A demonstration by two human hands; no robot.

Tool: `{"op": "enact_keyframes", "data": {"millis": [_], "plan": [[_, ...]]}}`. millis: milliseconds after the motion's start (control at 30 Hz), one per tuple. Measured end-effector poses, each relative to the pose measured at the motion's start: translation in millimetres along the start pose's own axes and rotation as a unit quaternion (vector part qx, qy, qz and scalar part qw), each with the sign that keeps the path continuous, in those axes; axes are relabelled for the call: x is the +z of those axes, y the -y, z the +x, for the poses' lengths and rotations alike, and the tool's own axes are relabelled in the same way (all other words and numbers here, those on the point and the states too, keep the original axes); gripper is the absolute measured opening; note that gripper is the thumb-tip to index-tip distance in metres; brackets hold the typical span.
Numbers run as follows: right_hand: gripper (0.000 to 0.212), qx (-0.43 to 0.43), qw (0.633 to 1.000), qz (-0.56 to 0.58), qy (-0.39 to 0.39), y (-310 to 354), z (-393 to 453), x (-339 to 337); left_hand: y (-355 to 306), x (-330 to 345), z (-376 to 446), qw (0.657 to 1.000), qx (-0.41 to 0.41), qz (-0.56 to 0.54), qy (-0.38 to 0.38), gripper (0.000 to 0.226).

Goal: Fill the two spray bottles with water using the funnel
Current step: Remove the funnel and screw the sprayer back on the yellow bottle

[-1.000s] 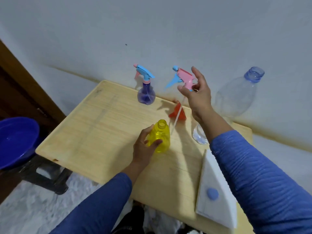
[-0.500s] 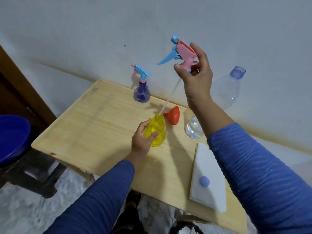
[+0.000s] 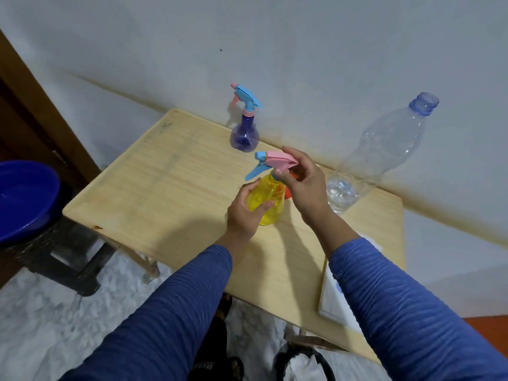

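The yellow spray bottle, upright mid-table, is gripped around its thin, light, probably squeezable body by the left hand, while its pink trigger head is pinched at the neck collar by the right hand.

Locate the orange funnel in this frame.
In the head view the orange funnel lies mid-table, mostly hidden behind the right hand, between the yellow spray bottle and the clear water bottle.

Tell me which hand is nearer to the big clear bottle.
The right hand. It is on the spray head of the yellow bottle, just left of the clear bottle. The left hand holds the yellow bottle from its far side.
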State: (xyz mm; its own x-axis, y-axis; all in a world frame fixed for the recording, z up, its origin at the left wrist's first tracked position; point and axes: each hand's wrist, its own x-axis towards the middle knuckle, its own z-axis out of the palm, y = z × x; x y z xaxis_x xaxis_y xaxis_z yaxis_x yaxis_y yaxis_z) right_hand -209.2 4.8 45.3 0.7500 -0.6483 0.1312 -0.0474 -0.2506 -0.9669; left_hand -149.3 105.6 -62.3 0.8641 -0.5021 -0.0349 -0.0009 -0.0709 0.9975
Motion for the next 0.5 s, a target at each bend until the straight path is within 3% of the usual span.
{"op": "enact_keyframes", "data": {"millis": [300,500], "plan": [[0.052,-0.028,0.991,-0.089,0.092,-2.5,8.1,-10.2,3.6,0.0,2.2,1.0,-0.003,-0.016,0.011,0.045],[0.06,-0.035,0.988,-0.11,0.106,-6.5,4.0,-12.5,2.8,0.2,1.4,1.0,-0.003,-0.01,0.011,0.042]]}}
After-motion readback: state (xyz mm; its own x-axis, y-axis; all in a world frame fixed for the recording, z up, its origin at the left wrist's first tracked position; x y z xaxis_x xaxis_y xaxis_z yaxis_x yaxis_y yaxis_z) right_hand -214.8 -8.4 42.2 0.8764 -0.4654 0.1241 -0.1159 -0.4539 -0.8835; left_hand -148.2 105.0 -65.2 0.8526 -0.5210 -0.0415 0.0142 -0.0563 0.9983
